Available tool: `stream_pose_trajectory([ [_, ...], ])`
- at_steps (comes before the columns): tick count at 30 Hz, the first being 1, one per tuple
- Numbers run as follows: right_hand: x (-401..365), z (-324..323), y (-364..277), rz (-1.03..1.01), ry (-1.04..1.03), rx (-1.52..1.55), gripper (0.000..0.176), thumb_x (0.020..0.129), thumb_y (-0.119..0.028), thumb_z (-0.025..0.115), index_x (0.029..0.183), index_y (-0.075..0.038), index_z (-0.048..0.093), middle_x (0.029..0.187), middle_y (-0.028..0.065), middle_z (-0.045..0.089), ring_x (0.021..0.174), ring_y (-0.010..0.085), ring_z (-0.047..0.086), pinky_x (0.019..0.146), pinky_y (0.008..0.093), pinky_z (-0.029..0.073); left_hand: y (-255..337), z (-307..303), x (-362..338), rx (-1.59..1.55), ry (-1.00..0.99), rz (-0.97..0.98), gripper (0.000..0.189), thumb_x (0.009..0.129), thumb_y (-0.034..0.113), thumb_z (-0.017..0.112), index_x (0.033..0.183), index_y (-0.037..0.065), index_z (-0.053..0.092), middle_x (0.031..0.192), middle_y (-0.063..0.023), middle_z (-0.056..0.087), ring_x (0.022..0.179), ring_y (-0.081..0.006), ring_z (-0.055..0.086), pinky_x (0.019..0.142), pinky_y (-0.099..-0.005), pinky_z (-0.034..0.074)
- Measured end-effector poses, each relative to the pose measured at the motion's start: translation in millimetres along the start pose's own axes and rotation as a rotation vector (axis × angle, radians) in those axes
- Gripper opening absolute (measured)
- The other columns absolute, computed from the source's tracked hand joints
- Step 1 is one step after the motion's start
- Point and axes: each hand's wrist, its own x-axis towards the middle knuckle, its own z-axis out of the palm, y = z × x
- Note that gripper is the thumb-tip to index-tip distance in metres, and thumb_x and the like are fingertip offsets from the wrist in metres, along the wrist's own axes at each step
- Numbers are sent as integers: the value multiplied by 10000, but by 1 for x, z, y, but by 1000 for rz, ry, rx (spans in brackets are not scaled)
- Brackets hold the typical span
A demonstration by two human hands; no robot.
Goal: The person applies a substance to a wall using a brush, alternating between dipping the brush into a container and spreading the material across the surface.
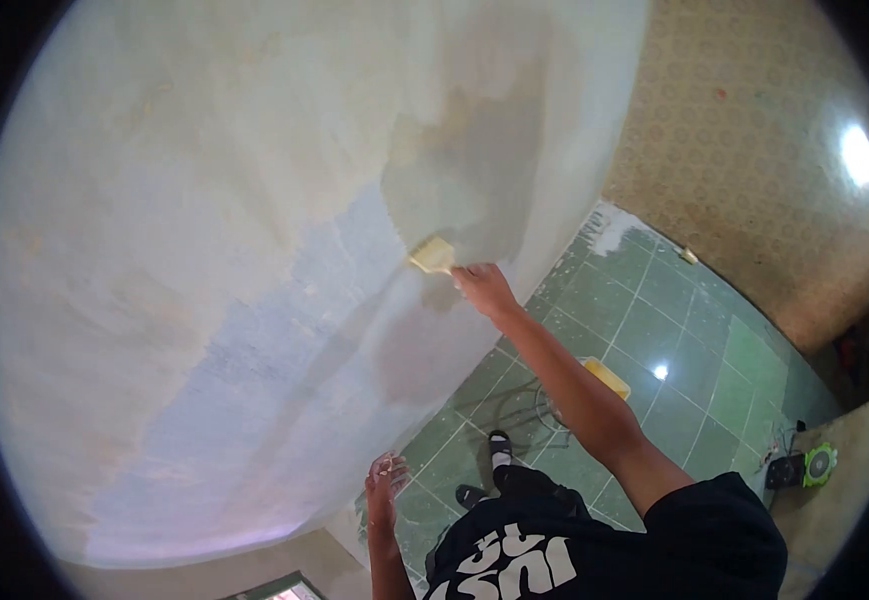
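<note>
My right hand (pixel 485 287) is closed round the handle of a wide, pale paintbrush (pixel 433 254). The brush's bristles meet the wall (pixel 300 290), at the border between a cream-coated area and a bluish one. The arm is stretched out and its shadow falls across the wall. Low down near the wall, my left hand (pixel 387 480) is held up with its fingers loosely bent and apart, whitish smears on them, and no object visible in it. A yellow container (pixel 607 378), partly behind my right forearm, stands on what looks like a round metal-framed stool (pixel 549 405).
Green floor tiles (pixel 645 330) carry white splatter along the wall's foot. A patterned tan wall (pixel 725 150) rises on the right, with a small yellowish object (pixel 690 256) at its base. A round green-rimmed device (pixel 820 464) sits at the lower right. My sandalled feet (pixel 500 447) are near the stool.
</note>
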Motion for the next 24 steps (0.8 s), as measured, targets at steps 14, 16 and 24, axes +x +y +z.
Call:
stream_pose_trajectory([
  [14,-148,-140,25,224,94,120,444,965,-384,568,837,34,643,655,78,552,626,168,531,581,354,420,6,90,8,216,-205,-20,533,981,418,570,1351,36,529,1185,-113,639,1057,-237,647,862,-395,518],
  [16,-202,-170,99,325,85,-23,438,955,-382,562,892,38,668,719,134,619,677,235,604,635,396,460,1,102,-5,165,-159,-17,502,989,397,559,1357,57,530,1187,-111,644,1056,-238,648,850,-380,521],
  [24,-313,-266,304,741,9,-490,355,880,-313,567,877,26,672,910,256,685,891,452,655,786,524,516,-55,161,-15,148,-141,-192,460,995,347,524,1368,78,518,1212,-114,623,1080,-250,633,890,-387,503],
])
